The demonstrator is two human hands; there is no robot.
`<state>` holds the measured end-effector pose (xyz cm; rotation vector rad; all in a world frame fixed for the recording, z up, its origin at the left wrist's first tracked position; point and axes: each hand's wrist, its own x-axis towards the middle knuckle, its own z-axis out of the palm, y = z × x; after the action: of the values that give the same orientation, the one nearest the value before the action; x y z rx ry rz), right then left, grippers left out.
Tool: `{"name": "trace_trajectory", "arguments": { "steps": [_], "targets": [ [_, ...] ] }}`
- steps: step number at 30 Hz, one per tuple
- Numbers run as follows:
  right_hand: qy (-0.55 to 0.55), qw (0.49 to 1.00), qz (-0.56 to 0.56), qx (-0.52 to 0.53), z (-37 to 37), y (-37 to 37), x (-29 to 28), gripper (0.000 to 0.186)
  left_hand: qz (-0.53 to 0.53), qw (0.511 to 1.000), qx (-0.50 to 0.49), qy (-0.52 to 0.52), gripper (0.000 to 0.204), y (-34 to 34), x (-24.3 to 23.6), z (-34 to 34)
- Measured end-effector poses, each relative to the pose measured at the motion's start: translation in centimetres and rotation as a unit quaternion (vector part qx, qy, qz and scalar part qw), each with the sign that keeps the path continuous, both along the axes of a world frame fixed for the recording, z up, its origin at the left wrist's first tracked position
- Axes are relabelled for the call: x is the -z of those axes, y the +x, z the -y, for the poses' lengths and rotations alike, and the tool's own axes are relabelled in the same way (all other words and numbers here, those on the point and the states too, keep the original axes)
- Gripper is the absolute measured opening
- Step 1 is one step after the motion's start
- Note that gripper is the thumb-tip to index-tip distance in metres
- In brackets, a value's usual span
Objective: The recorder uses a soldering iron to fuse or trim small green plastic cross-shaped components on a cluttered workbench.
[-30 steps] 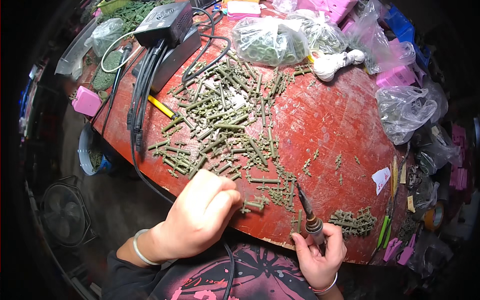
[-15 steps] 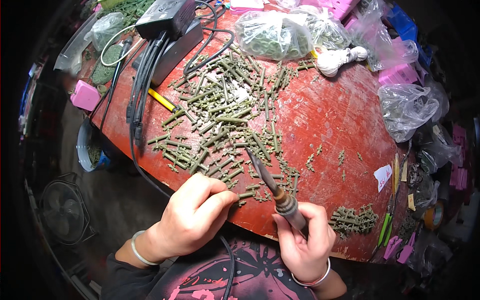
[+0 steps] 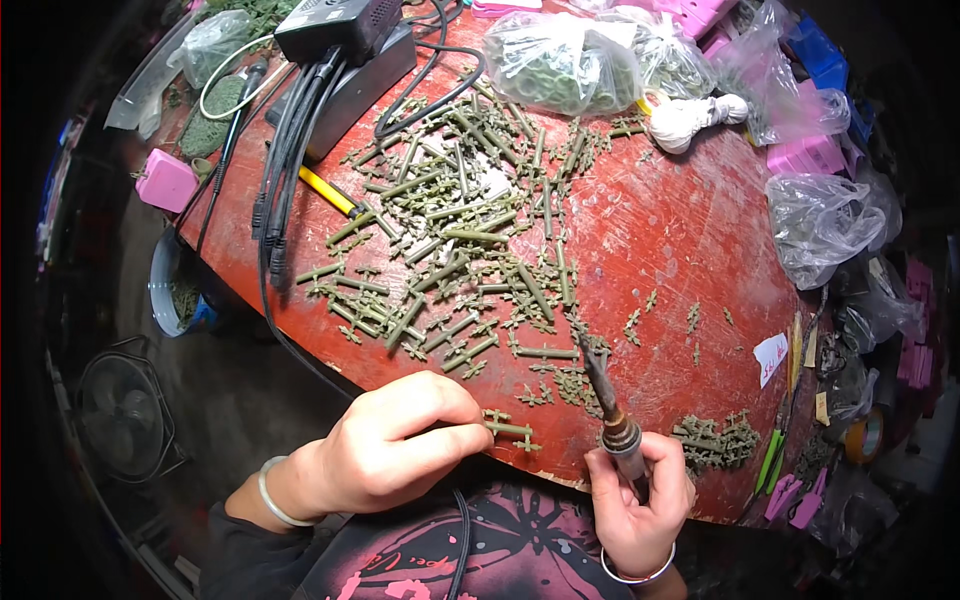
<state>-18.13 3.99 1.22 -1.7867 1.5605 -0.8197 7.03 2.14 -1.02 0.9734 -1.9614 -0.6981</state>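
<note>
My left hand is closed near the table's front edge. Its thumb and forefinger pinch one end of a small olive-green plastic stem piece with little cross-shaped ends, pointing right. In my right hand is a soldering iron with a dark, worn, long tip, gripped by the handle and slanting up and to the left. The tip reaches over small green bits, apart from the pinched piece. Beyond both hands spreads a loose pile of similar green stem pieces and tiny cross-shaped bits.
The red tabletop is scuffed. A black power box with thick cables stands far left, above a yellow-handled tool. Clear bags and white string lie at the back. A green cluster sits right of the iron.
The soldering iron in my right hand has moved right, away from my left hand. My left hand has shifted slightly right and nearer me, and more of its pinched stem piece shows.
</note>
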Motion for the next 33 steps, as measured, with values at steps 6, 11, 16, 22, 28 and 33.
{"name": "trace_trajectory", "arguments": {
  "steps": [6,11,16,22,28,33],
  "targets": [
    [-0.063,0.995,-0.019,-0.077,0.0,-1.9,0.6,0.031,0.035,0.999,0.013,-0.026,0.024,0.0,0.2,0.6],
    [-0.076,0.985,-0.103,-0.115,-0.8,-3.2,0.2,0.033,0.032,0.999,0.005,-0.033,0.023,0.2,0.5,0.4],
    [-0.064,0.982,-0.129,-0.121,-1.8,-4.3,0.5,0.032,0.028,0.999,-0.008,-0.039,0.023,-0.2,0.8,0.7],
    [-0.042,0.982,-0.138,-0.122,-1.8,-4.3,0.8,0.031,0.035,0.998,-0.022,-0.047,0.024,-0.5,1.0,0.7],
    [-0.026,0.98,-0.154,-0.123,-1.6,-3.9,0.7,0.03,0.031,0.998,-0.027,-0.049,0.023,-0.5,1.1,0.8],
    [0.033,0.978,-0.166,-0.122,-1.6,-3.7,-0.2,0.024,0.028,0.998,-0.025,-0.046,0.023,-0.5,1.2,0.8]
  ]
}}
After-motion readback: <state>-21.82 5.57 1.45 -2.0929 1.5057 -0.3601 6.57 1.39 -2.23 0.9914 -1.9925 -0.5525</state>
